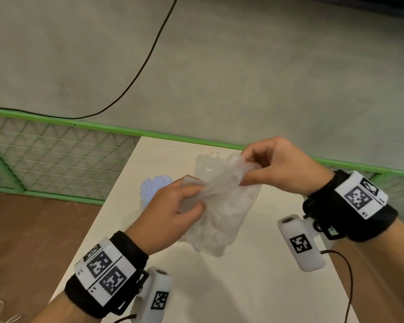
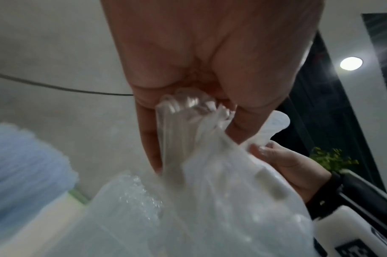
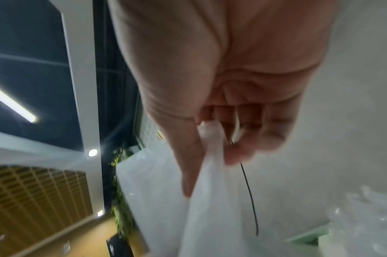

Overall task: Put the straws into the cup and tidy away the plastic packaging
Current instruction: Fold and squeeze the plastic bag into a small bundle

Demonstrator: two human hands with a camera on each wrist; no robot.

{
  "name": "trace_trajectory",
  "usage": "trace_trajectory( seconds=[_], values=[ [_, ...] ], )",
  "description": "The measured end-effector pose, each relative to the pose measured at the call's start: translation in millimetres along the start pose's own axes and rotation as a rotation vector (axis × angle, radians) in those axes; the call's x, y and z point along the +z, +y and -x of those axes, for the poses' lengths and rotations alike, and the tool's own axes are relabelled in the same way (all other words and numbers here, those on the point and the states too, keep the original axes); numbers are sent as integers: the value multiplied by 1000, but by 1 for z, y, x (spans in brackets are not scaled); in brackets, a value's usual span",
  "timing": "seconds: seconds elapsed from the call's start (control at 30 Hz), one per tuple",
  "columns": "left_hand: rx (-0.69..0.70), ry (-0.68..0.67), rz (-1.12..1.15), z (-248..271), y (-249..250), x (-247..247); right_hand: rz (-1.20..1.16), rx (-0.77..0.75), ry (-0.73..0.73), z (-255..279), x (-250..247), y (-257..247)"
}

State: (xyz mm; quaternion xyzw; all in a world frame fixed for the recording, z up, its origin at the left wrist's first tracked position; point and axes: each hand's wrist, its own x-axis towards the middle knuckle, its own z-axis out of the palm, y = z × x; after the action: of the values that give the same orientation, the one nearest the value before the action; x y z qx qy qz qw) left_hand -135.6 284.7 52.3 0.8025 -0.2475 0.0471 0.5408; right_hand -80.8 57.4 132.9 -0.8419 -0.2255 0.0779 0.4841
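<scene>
A: What fills the scene?

B: A pale surface (image 1: 219, 287) with a green mesh fence (image 1: 56, 155) at its far edge.

A: And the packaging?

B: A clear plastic bag (image 1: 222, 217) held above the surface, mid-scene. The left hand (image 1: 170, 213) clenches its near-left edge; the right hand (image 1: 280, 166) pinches its far-right top corner.

A: Anything smaller?

B: A pale blue bundle (image 1: 154, 187) on the surface, far left of the bag, too blurred to identify.
</scene>
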Motion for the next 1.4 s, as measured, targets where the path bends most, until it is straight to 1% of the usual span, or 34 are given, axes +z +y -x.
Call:
trace_trajectory(
  seconds=[0.03,0.07,0.1,0.13,0.17,0.2,0.23,0.27,0.3,0.33,0.4,0.47,0.5,0.53,0.57,0.63,0.67,0.7,0.77,0.83,0.87,0.9,0.97,1.07,1.13,1.2,1.27,1.3,1.33,1.4],
  values=[
    [-27,19,39,0,0,1,-35,-55,60,0,3,3],
    [-29,45,57,-1,1,2,-70,-100,112,0,7,9],
    [-16,73,61,-2,1,3,-155,-117,139,0,12,15],
    [4,96,61,-3,2,4,-280,-95,134,1,17,19],
    [21,115,62,-3,2,5,-399,-47,79,3,23,24],
    [32,127,58,-4,1,5,-467,-7,-6,5,27,27],
    [42,135,60,-4,1,5,-456,7,-83,8,31,27],
    [46,141,68,-4,3,5,-397,7,-132,11,33,26],
    [29,149,77,-5,3,6,-333,-2,-143,12,36,25],
    [-20,146,107,-6,4,6,-285,-19,-113,11,36,26],
    [-174,122,210,-7,4,7,-258,-68,-21,8,37,27],
    [-339,28,326,-9,-2,7,-248,-148,26,7,40,26],
    [-383,-24,358,-10,-7,7,-225,-191,50,7,42,27],
    [-398,-52,382,-10,-11,6,-208,-227,63,8,44,28],
    [-413,-51,394,-10,-11,5,-181,-257,62,9,45,30],
    [-441,-10,422,-10,-10,4,-161,-302,-8,11,50,28],
    [-462,7,448,-10,-9,3,-87,-350,-35,11,52,27],
    [-473,15,487,-10,-8,3,53,-409,-20,12,54,26],
    [-479,15,668,-11,-3,1,331,-556,40,13,55,27],
    [-501,10,837,-11,-2,-3,538,-675,84,14,54,27],
    [-486,-25,850,-11,-3,-4,625,-718,89,13,53,28],
    [-449,-82,816,-10,-3,-4,696,-733,76,13,52,29],
    [-361,-144,687,-9,-2,-5,735,-702,13,11,46,30],
    [-352,-86,548,-9,-4,-7,567,-556,-112,14,33,28],
    [-338,-9,454,-10,-7,-10,460,-398,-148,18,22,27],
    [-327,63,286,-11,-9,-12,235,-162,-158,22,17,26],
    [-327,150,105,-12,-5,-7,-47,4,-48,23,26,22],
    [-317,195,45,-13,-2,-2,-85,53,34,22,35,21],
    [-304,227,18,-14,2,2,-45,79,108,21,46,19],
    [-264,261,54,-16,7,8,39,73,232,18,66,20]
  ],
)
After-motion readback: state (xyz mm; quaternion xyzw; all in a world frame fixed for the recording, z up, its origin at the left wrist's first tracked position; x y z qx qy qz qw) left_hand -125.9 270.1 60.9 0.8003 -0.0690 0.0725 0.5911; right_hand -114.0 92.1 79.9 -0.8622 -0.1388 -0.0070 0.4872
